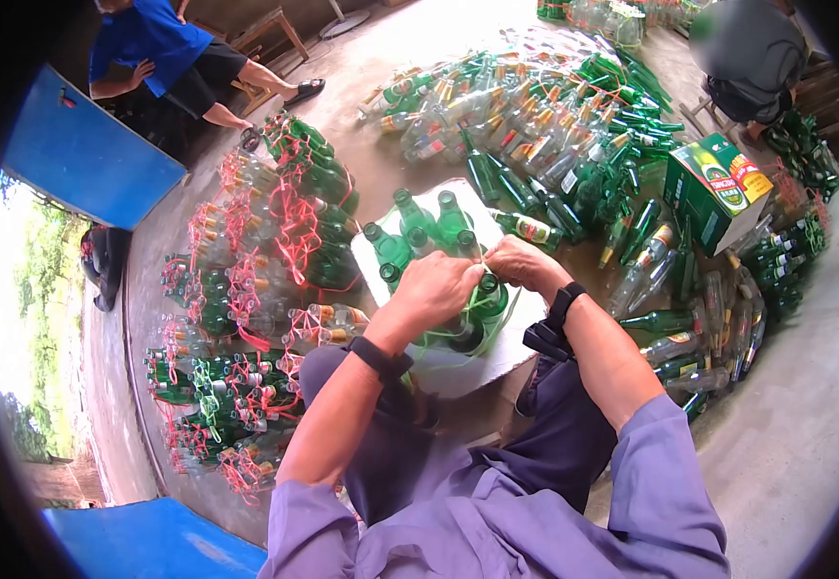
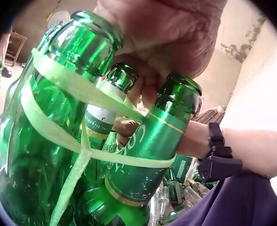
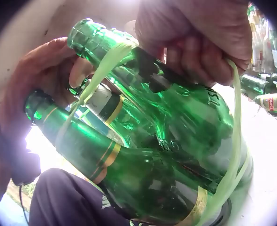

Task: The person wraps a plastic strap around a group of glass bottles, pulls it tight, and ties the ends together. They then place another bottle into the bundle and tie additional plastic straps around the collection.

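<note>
A bundle of green glass bottles (image 1: pixel 403 207) stands upright on a white block (image 1: pixel 371 265) before the seated person. Light-green plastic twine (image 2: pixel 105 155) loops round the bottle necks, crosses at a small knot, and trails down the bottles' sides (image 3: pixel 232 160). Over the near necks, the left hand (image 1: pixel 444 288) has its fingers bent at the twine; bottle necks partly hide those fingertips in the wrist views. Close beside it, the right hand (image 1: pixel 526 262) curls its fingers round a strand of the twine, which runs down from the fist (image 3: pixel 199 52) along a bottle.
Tied bundles of bottles (image 1: pixel 236 270) with red twine stand at left. A large heap of loose bottles (image 1: pixel 526 106) lies beyond the block, and more lie at right by a green beer carton (image 1: pixel 714 188). Two other people are farther back, one in a blue shirt (image 1: pixel 164 43).
</note>
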The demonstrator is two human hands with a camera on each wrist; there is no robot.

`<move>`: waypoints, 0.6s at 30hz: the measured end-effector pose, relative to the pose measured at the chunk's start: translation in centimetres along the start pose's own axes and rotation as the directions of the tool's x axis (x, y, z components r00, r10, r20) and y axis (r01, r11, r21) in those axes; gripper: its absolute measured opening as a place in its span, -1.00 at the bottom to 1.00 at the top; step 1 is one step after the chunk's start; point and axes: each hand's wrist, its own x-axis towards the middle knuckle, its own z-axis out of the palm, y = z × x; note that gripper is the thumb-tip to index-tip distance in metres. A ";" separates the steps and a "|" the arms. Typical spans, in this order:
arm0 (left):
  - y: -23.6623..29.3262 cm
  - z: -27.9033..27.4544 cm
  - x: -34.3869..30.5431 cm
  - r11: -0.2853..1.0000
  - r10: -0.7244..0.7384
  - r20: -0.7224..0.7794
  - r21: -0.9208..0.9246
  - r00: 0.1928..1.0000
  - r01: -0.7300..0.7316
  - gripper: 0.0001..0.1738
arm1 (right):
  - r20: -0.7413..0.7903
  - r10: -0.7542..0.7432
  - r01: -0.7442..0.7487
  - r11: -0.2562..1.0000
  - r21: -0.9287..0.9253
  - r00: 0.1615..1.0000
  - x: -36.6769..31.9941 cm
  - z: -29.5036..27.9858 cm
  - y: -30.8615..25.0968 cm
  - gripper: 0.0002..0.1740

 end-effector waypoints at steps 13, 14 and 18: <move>-0.6 0.4 0.8 0.988 -0.067 -0.130 -0.143 0.989 0.048 -0.72 | -0.107 0.152 -0.157 0.987 -0.040 0.982 -2.8 0.7 -4.2 -0.63; -0.5 0.3 0.8 0.980 -0.091 -0.099 -0.184 0.991 0.071 -0.80 | -0.074 0.194 -0.195 0.981 0.003 0.978 -3.2 0.5 -4.7 -0.62; 1.0 -0.3 0.3 0.990 -0.098 -0.108 -0.113 0.989 0.086 -0.85 | 0.019 0.260 -0.261 0.961 0.089 0.965 -3.2 -0.3 -3.6 -0.58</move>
